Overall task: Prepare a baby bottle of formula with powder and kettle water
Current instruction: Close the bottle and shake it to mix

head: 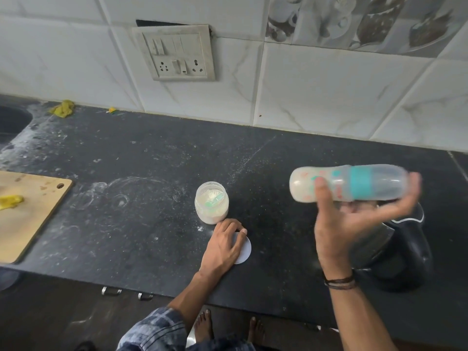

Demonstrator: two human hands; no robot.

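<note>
At the right of the frame a capped baby bottle [349, 183] is held sideways in the right hand [347, 229], fingers wrapped round it, probably for mixing; milky liquid is seen inside. At lower centre, the lid [245, 252] is covered by the left hand [222, 245]; a grip cannot be told. The jar [211, 202] beside it is left open, with powder and a green scoop [214, 201] inside.

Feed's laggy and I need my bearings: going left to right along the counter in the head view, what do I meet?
Cutting board → open powder jar → baby bottle, held by the right hand. Left out for overlap: left hand on the lid, kettle.
</note>
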